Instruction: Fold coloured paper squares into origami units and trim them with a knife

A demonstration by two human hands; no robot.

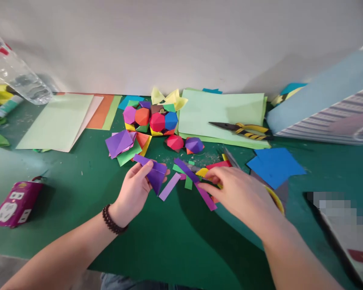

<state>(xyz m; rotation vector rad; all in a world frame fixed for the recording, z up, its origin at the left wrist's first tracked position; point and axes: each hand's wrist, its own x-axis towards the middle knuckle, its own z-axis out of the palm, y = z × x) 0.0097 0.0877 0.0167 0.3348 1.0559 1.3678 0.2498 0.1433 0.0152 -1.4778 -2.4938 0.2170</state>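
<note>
My left hand is closed on a folded purple paper, with the thumb across its upper part and a pointed corner hanging down. My right hand reaches over a small heap of cut paper strips, its thumb and forefinger apart. The thumb tip is close to a dark purple strip and a magenta strip; whether it touches them I cannot tell. Scissors with a yellow handle lie partly hidden under that hand. Beside the heap are a lilac strip and a green strip.
Behind my hands stand colourful folded-paper balls, beside a stack of purple and green squares. Pliers rest on pale green sheets. A purple carton, a bottle, blue paper and a light-blue box surround the work area.
</note>
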